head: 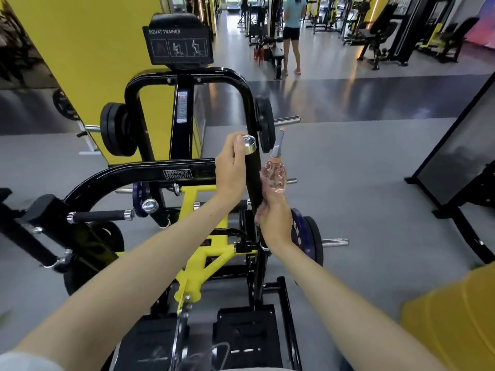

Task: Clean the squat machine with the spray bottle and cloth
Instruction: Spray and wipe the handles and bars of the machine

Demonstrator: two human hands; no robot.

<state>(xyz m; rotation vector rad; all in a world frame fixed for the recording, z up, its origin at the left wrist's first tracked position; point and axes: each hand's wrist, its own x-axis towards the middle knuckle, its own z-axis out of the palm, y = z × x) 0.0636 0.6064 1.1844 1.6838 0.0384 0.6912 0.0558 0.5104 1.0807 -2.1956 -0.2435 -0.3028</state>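
The black and yellow squat machine (pixel 184 172) fills the middle of the view. Its right handle (pixel 253 170), a black grip with a chrome end cap, rises toward me. My left hand (pixel 231 167) grips the top of that handle just below the cap. My right hand (pixel 273 220) holds a clear pink spray bottle (pixel 274 174) beside the handle's right side, nozzle pointing up. I see no cloth; if my left hand holds one, it is hidden.
Weight plates (pixel 117 129) hang on the machine's horns, and a blue plate (pixel 305 234) sits low on the right. A person (pixel 293 30) stands in the aisle ahead. A black frame (pixel 455 145) stands to the right, a yellow wall (pixel 88 49) to the left.
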